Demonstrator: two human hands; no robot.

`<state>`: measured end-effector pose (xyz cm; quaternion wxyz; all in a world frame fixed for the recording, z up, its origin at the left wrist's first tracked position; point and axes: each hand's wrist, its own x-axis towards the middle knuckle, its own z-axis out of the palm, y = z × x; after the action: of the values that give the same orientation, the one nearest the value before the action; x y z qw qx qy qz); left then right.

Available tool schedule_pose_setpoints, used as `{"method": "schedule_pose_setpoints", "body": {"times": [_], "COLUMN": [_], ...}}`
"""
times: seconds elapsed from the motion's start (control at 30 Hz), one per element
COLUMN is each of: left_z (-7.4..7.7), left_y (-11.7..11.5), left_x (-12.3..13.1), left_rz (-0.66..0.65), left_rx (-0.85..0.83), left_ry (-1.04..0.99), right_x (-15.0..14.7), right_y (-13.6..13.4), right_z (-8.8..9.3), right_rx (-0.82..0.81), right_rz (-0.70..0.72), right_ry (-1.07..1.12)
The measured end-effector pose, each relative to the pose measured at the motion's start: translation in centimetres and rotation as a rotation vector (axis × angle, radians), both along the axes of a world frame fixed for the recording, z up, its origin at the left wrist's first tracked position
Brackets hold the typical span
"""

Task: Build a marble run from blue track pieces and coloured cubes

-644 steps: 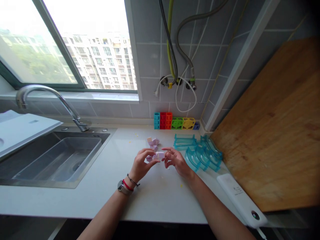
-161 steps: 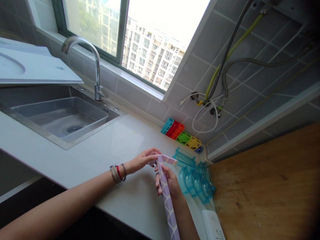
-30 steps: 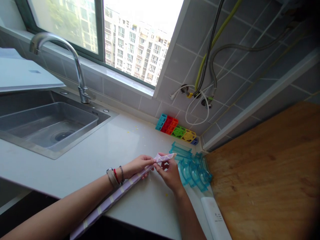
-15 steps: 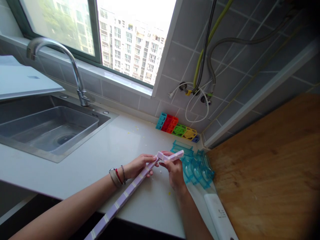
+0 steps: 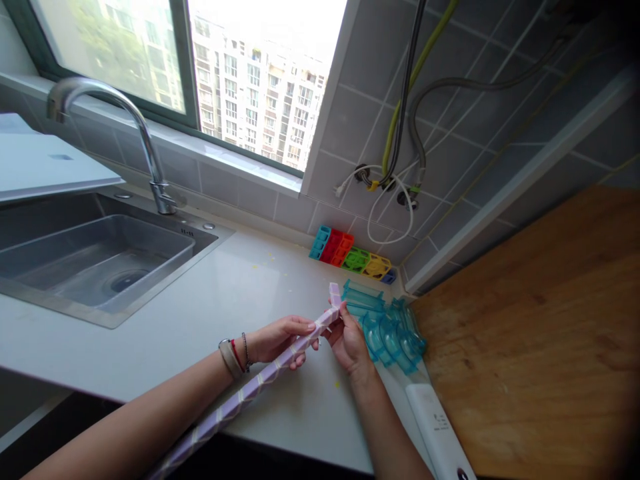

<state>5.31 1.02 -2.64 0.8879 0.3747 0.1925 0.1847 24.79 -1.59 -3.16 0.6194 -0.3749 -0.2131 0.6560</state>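
Note:
A long purple-and-white segmented snake puzzle (image 5: 260, 383) runs from the lower left up to the middle of the head view. Its far end bends upward into a short stub, and the near end leaves the frame's bottom. My left hand (image 5: 284, 339) holds it a little below the bend, thumb on top and fingers beneath. At the bend, my right hand (image 5: 349, 343) grips the end segments between thumb and fingers. Just right of that hand lie clear teal curved plastic pieces (image 5: 393, 340) on the white countertop (image 5: 240, 287).
Colourful plastic pieces (image 5: 350, 252) line the wall at the back. On the left is a steel sink (image 5: 113, 313) with a tall faucet (image 5: 153, 153). A wooden board (image 5: 525, 320) and a white oblong device (image 5: 437, 427) are at right. Cables (image 5: 400, 113) hang above.
The puzzle's end stub has swung from pointing right to pointing upward. My right hand has turned, its palm side now showing more. The left hand keeps its hold; the view has shifted slightly.

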Motion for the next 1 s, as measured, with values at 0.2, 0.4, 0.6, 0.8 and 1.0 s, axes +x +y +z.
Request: {"method": "schedule_pose_setpoints", "body": {"times": [0.2,0.4,0.6,0.8,1.0], "left_z": [-0.6,-0.2,-0.3,-0.6,-0.5], "left_y": [-0.2,-0.6,-0.5,-0.6,-0.5], "left_x": [0.0,0.5,0.4,0.4,0.5], "left_rz": [-0.115,-0.039,0.007,-0.033,0.006], "left_rx": [-0.080,-0.079,-0.002,0.000,-0.017], "left_ry": [-0.045,0.004,0.062,0.100,0.119], "right_x": [0.0,0.0,-0.4,0.0,0.6], "right_y": [0.3,0.4,-0.1,-0.2,-0.7], "right_z": [-0.4,-1.0,-0.7,0.1,1.8], "right_rx": [-0.139,-0.108,-0.046,0.025,0.409], "right_rz": [0.186,0.212,0.292,0.269,0.095], "right_ry": [0.066,0.068,-0.002,-0.073,-0.431]}}
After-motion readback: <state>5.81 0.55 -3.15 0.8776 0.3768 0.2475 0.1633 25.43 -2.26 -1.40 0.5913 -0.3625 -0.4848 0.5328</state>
